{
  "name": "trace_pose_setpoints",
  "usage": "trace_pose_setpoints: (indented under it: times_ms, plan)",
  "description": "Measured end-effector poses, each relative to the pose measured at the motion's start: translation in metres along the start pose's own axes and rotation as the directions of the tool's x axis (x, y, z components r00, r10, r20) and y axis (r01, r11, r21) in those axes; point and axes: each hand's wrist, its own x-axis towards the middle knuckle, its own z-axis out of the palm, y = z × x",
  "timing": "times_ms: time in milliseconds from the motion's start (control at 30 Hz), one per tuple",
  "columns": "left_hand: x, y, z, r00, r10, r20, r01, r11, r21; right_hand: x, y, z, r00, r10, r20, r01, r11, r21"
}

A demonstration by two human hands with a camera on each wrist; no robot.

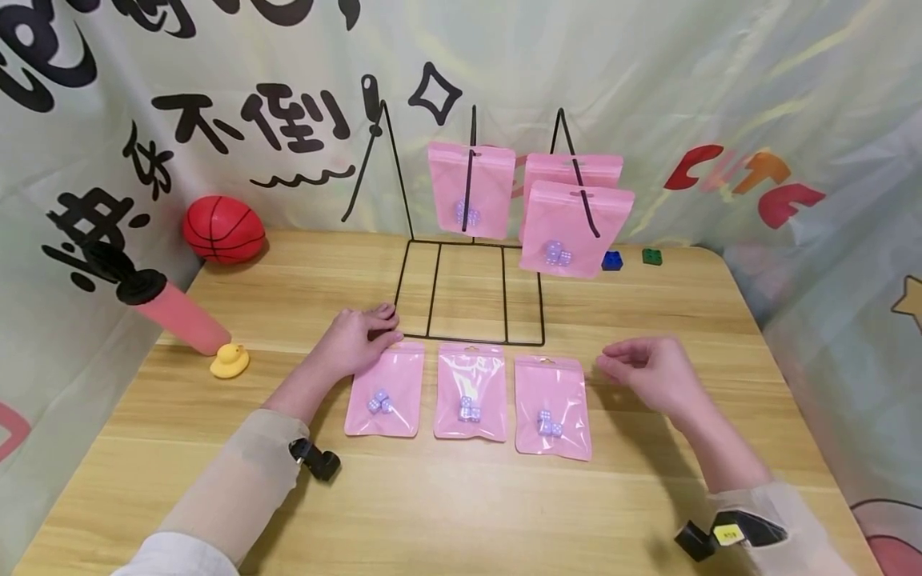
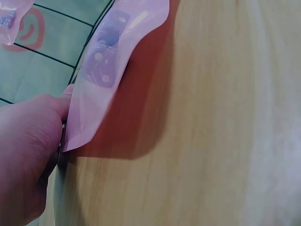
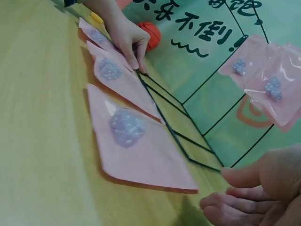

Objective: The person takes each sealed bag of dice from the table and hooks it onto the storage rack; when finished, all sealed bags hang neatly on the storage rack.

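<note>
Pink zip bags with lilac dice lie in a row on the table: a left bag [image 1: 392, 392], a middle bag [image 1: 471, 392] and a right bag [image 1: 553, 408]. Behind them stands a black wire display rack [image 1: 471, 342] with three upright hooks. My left hand [image 1: 358, 340] grips the rack's front left corner, its thumb over the top edge of the left bag. To the right of the right bag hovers my right hand [image 1: 648, 370], fingers loosely bent and holding nothing. One pink bag [image 1: 475, 180] hangs on the middle hook, and a front bag [image 1: 576, 224] overlaps another on the right hook.
At the left are a red toy basketball [image 1: 225, 230], a pink pump bottle [image 1: 180, 316] lying tilted, and a yellow rubber duck [image 1: 230, 361]. A blue brick [image 1: 612, 261] and a green brick [image 1: 651, 256] sit at the back right. A printed curtain [image 1: 828, 104] hangs behind the table.
</note>
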Motion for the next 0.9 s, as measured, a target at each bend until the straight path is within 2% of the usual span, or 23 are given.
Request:
trace_pose_setpoints:
  times_ms: [100,200,433,600,767,900]
  plan:
    - [-0.001,0.001,-0.002,1.000,-0.010,0.004,0.010,1.000,-0.004,-0.005,0.006,0.005,0.990,0.108,0.090,-0.116,0.990,0.079]
    - [-0.002,0.001,-0.003,1.000,-0.014,0.002,0.014,1.000,-0.003,-0.007,0.012,0.012,0.976,0.146,0.159,-0.169,0.976,0.141]
    - [-0.001,0.001,-0.003,1.000,-0.019,0.006,0.019,1.000,-0.013,-0.007,0.017,0.026,0.957,0.208,0.202,-0.242,0.957,0.161]
    - [-0.001,0.002,-0.002,1.000,-0.024,0.010,0.024,1.000,-0.008,-0.007,0.021,0.032,0.961,0.166,0.222,-0.213,0.954,0.211]
    - [-0.001,0.003,0.000,1.000,-0.022,0.005,0.022,1.000,-0.002,-0.006,0.018,0.027,0.965,0.089,0.246,-0.159,0.947,0.279]
    - [-0.002,0.003,0.001,1.000,-0.028,0.003,0.028,1.000,-0.011,-0.008,0.010,0.020,0.973,0.033,0.227,-0.095,0.960,0.265]
